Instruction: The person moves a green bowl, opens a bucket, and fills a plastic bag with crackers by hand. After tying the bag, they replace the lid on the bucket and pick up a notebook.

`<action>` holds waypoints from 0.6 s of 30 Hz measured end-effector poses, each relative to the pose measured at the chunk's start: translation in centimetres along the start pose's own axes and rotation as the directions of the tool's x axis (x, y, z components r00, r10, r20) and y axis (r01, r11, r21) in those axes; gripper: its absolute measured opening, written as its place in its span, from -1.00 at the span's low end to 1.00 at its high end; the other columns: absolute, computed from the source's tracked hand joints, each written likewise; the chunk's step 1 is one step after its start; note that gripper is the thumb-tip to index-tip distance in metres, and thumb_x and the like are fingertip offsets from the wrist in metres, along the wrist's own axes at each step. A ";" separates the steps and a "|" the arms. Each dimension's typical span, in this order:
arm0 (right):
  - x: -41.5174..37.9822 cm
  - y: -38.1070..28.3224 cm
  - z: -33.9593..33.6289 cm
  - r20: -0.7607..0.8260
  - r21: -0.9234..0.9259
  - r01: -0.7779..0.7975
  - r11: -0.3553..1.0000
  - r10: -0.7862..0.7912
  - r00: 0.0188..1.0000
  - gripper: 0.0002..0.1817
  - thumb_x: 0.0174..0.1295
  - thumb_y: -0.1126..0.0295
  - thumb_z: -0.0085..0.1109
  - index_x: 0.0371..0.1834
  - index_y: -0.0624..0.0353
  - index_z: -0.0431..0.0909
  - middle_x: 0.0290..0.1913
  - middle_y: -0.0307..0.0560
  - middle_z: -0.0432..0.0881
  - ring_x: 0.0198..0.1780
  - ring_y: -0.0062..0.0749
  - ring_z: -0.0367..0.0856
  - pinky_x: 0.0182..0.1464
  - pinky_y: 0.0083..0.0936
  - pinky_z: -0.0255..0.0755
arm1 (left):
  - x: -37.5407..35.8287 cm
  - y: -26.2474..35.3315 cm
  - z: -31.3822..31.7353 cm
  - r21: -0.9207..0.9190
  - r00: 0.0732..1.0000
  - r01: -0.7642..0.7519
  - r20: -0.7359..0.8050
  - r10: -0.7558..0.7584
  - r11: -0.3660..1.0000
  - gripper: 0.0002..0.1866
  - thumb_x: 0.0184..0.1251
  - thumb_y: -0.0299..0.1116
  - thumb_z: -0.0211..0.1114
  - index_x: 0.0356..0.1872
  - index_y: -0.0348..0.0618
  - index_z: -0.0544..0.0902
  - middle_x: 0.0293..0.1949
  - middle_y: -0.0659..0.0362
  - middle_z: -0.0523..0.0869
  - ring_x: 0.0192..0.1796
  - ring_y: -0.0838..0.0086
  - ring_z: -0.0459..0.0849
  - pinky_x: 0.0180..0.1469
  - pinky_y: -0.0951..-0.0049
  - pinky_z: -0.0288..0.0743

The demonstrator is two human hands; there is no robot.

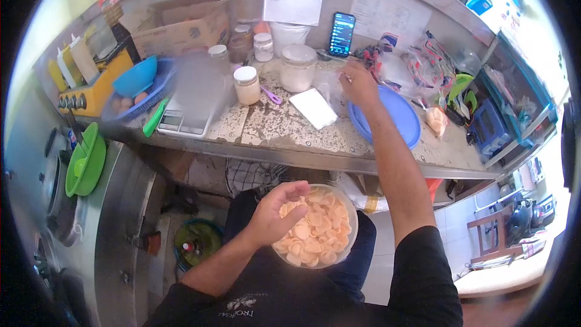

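Left hand (275, 215) loosely spread, thumb apart, over the left rim of a clear round tub (354, 228), gripping nothing visible. Right hand (361, 85) bent forward, fingertips close together; cannot tell whether pinching anything. Just right of and below the left fingers, inside the tub: a heap of chips (321, 230). Just left of the right fingertips, a clear plastic piece (328, 85); past that, a lidded container (298, 75), white inside; farther left, a white-lidded jar (247, 89), pale yellowish inside. Below the right fingers, partly under the forearm, a round blue disc (402, 118). Left of that, a white square (313, 109), then bare, speckled counter (263, 130) as open room. Between left and right fingers, the counter's front edge (290, 155). Chips thin, rounded, pale orange, some curled, overlapping loosely.
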State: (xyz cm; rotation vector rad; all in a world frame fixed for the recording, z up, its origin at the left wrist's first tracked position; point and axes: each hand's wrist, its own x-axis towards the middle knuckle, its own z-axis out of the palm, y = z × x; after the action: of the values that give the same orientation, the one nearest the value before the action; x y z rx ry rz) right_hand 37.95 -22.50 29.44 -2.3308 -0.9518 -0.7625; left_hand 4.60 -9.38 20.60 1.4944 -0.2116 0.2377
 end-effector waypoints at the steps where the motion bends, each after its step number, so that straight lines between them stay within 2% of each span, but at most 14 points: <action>1: 0.0 -0.5 -0.5 -0.006 -0.003 -0.002 1.000 0.002 1.000 -0.70 0.15 0.35 0.22 -0.02 0.05 0.66 0.05 0.10 0.61 0.06 0.02 0.59 0.14 -0.19 0.44 | 0.3 -0.2 -0.1 -0.001 1.000 0.007 0.007 -0.007 1.000 -0.52 0.27 -0.42 0.31 0.20 -0.25 0.47 0.09 0.09 0.60 0.14 0.37 0.57 0.25 0.34 0.38; 3: 0.0 -1.5 -2.5 -0.102 0.032 -0.172 0.984 0.175 0.979 -0.83 0.16 0.33 0.23 -0.31 0.19 0.67 -0.28 0.05 0.69 -0.21 -0.15 0.69 -0.11 -0.28 0.52 | 0.7 -0.2 -0.4 -0.007 1.000 0.010 0.019 -0.010 1.000 -0.52 0.25 -0.42 0.33 0.20 -0.26 0.47 0.08 0.07 0.61 0.14 0.35 0.58 0.25 0.33 0.38; 4: -0.4 -2.2 -4.2 -0.106 0.025 -0.178 0.984 0.180 0.978 -0.83 0.16 0.33 0.23 -0.31 0.19 0.67 -0.28 0.05 0.69 -0.21 -0.15 0.69 -0.11 -0.28 0.52 | 0.9 0.1 -0.8 0.155 0.999 -0.044 0.035 0.039 0.987 -0.49 0.26 -0.38 0.34 0.22 -0.29 0.43 0.12 0.04 0.57 0.17 0.35 0.53 0.26 0.32 0.36; 5: -0.9 -3.1 -6.1 -0.064 0.172 -0.278 0.945 0.292 0.954 -0.82 0.15 0.32 0.25 -0.38 0.23 0.63 -0.41 0.03 0.66 -0.31 -0.26 0.67 -0.24 -0.34 0.49 | 1.3 0.4 -0.9 0.311 0.995 -0.099 0.060 0.084 0.945 -0.45 0.28 -0.34 0.35 0.23 -0.32 0.39 0.16 0.00 0.52 0.21 0.34 0.48 0.27 0.31 0.34; 6: -1.6 -4.0 -7.8 -0.005 0.310 -0.371 0.875 0.392 0.920 -0.78 0.14 0.31 0.26 -0.46 0.26 0.59 -0.54 0.01 0.62 -0.41 -0.38 0.66 -0.37 -0.40 0.46 | 1.9 0.8 -0.7 0.303 0.994 -0.100 0.065 0.084 0.948 -0.45 0.28 -0.34 0.35 0.23 -0.32 0.39 0.16 0.00 0.52 0.21 0.34 0.48 0.27 0.31 0.34; 8: -4.2 -6.2 -9.8 0.115 0.402 -0.388 0.829 0.375 0.920 -0.74 0.14 0.29 0.28 -0.52 0.28 0.54 -0.59 -0.01 0.58 -0.47 -0.47 0.59 -0.42 -0.43 0.41 | 3.1 1.8 0.0 0.550 0.937 -0.291 -0.001 0.349 0.783 -0.18 0.09 -0.33 0.47 0.38 -0.21 0.24 0.28 -0.14 0.37 0.28 0.14 0.44 0.30 0.23 0.32; 9: -5.7 -7.5 -10.6 0.230 0.494 -0.409 0.767 0.339 0.912 -0.69 0.13 0.27 0.29 -0.58 0.29 0.49 -0.64 -0.03 0.55 -0.53 -0.55 0.51 -0.48 -0.47 0.36 | 3.8 2.3 0.7 0.544 0.941 -0.282 -0.003 0.339 0.790 -0.18 0.09 -0.33 0.47 0.38 -0.21 0.24 0.28 -0.14 0.37 0.28 0.14 0.44 0.30 0.23 0.32; 11: -8.5 -10.4 -11.7 0.236 0.284 -0.311 0.907 0.248 0.940 -0.65 0.15 0.26 0.28 -0.63 0.29 0.47 -0.69 -0.12 0.52 -0.57 -0.56 0.47 -0.51 -0.44 0.34 | 5.1 2.8 2.4 0.606 0.873 -0.342 -0.077 0.481 0.719 0.10 0.04 -0.31 0.53 0.50 -0.15 -0.09 0.41 -0.20 0.11 0.35 0.04 0.34 0.33 0.12 0.28; 12: -9.7 -11.9 -12.3 0.249 0.284 -0.326 0.902 0.259 0.933 -0.65 0.15 0.26 0.28 -0.63 0.29 0.47 -0.69 -0.12 0.52 -0.57 -0.56 0.47 -0.51 -0.44 0.34 | 5.5 2.3 2.9 0.603 0.882 -0.329 -0.078 0.464 0.727 0.10 0.04 -0.31 0.53 0.50 -0.15 -0.09 0.41 -0.20 0.11 0.35 0.04 0.34 0.33 0.12 0.28; 13: -10.9 -13.4 -12.9 0.288 0.243 -0.308 0.920 0.234 0.929 -0.67 0.13 0.30 0.29 -0.64 0.27 0.46 -0.68 -0.17 0.52 -0.56 -0.59 0.47 -0.51 -0.47 0.35 | 5.8 1.4 3.4 0.303 0.945 -0.273 -0.095 0.314 0.913 0.18 0.02 -0.33 0.55 0.50 -0.12 -0.21 0.43 -0.22 0.04 0.35 0.02 0.33 0.34 0.08 0.26; 14: -12.0 -14.2 -13.2 0.324 0.203 -0.281 0.938 0.206 0.923 -0.69 0.12 0.33 0.30 -0.65 0.24 0.45 -0.66 -0.22 0.52 -0.55 -0.62 0.48 -0.51 -0.49 0.35 | 6.0 0.8 3.8 -0.030 0.984 -0.168 -0.063 0.165 0.985 0.27 -0.01 -0.34 0.57 0.50 -0.10 -0.32 0.45 -0.23 -0.02 0.36 0.01 0.32 0.35 0.04 0.24; 15: -13.3 -13.9 -13.2 0.331 0.202 -0.287 0.936 0.211 0.920 -0.69 0.12 0.33 0.30 -0.65 0.24 0.45 -0.66 -0.22 0.52 -0.55 -0.62 0.48 -0.51 -0.49 0.35 | 6.0 0.8 4.2 -0.312 0.994 -0.089 -0.087 0.065 0.946 0.23 0.03 -0.41 0.55 0.50 -0.09 -0.30 0.41 -0.21 0.08 0.28 0.10 0.45 0.26 0.12 0.41; 17: -15.7 -12.2 -13.2 0.473 0.499 -0.477 0.724 0.234 0.849 -0.85 0.08 0.48 0.31 -0.50 0.20 0.49 -0.54 -0.29 0.57 -0.49 -0.64 0.56 -0.49 -0.55 0.41 | 5.2 0.1 3.3 -0.465 0.996 -0.002 -0.082 -0.041 0.886 0.17 0.08 -0.43 0.51 0.50 -0.03 -0.27 0.36 -0.17 0.18 0.19 0.13 0.54 0.18 0.17 0.48; 18: -16.5 -11.6 -13.2 0.480 0.497 -0.487 0.718 0.241 0.844 -0.85 0.08 0.48 0.31 -0.50 0.20 0.49 -0.54 -0.29 0.57 -0.49 -0.64 0.56 -0.49 -0.55 0.41 | 4.8 -0.1 3.1 -0.601 0.988 0.079 -0.060 -0.143 0.795 0.11 0.14 -0.44 0.46 0.50 0.03 -0.24 0.31 -0.14 0.29 0.10 0.15 0.63 0.11 0.22 0.56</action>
State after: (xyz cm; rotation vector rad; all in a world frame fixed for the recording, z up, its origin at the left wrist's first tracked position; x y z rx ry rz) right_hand 15.48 -31.18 30.79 -1.9961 -0.6881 0.1803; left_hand 9.25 -12.33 22.02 0.8527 -0.0992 0.1319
